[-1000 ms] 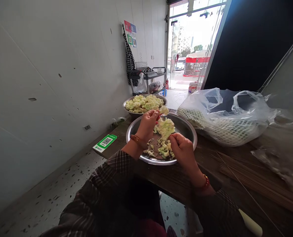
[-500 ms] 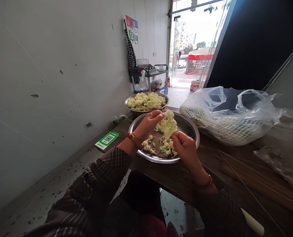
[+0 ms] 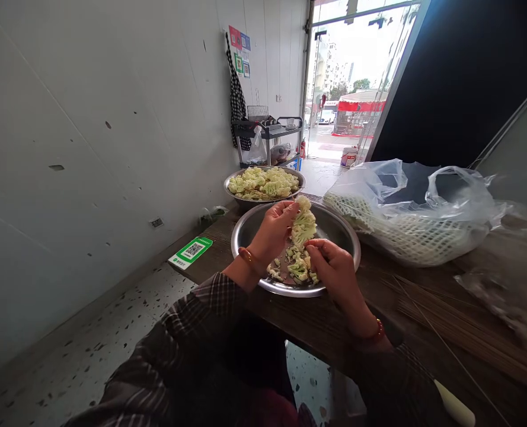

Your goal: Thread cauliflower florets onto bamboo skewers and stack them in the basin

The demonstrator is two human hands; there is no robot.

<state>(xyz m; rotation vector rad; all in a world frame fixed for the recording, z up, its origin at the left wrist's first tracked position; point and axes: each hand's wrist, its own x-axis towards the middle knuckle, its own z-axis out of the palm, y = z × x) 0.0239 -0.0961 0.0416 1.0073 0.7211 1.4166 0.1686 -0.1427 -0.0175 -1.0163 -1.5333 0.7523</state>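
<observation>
Over a wide steel basin [image 3: 240, 228], a pale cauliflower piece [image 3: 304, 227] is held up between my two hands. The closed fingers of my left hand [image 3: 272, 231] pinch its upper left side. Lower down, my right hand [image 3: 334, 264] has thumb and forefinger closed at its bottom end. Whether a thin stick runs through the piece cannot be made out. Beneath the hands, loose cauliflower florets [image 3: 297, 270] and crumbs lie in the basin. Behind stands a second steel bowl [image 3: 245, 203], heaped with cauliflower florets [image 3: 263, 182].
Right of the basin sits a clear plastic bag [image 3: 414, 228] with net-wrapped contents. Thin wooden sticks [image 3: 459, 314] lie on the dark table [image 3: 285, 314], near a pale handle [image 3: 454, 403]. A green QR card [image 3: 194, 250] rests at the left edge. A cart [image 3: 267, 133] stands beyond.
My left hand has turned slightly and shifted right along the cauliflower piece. The right hand has moved a little left at its lower end. The view has shifted slightly.
</observation>
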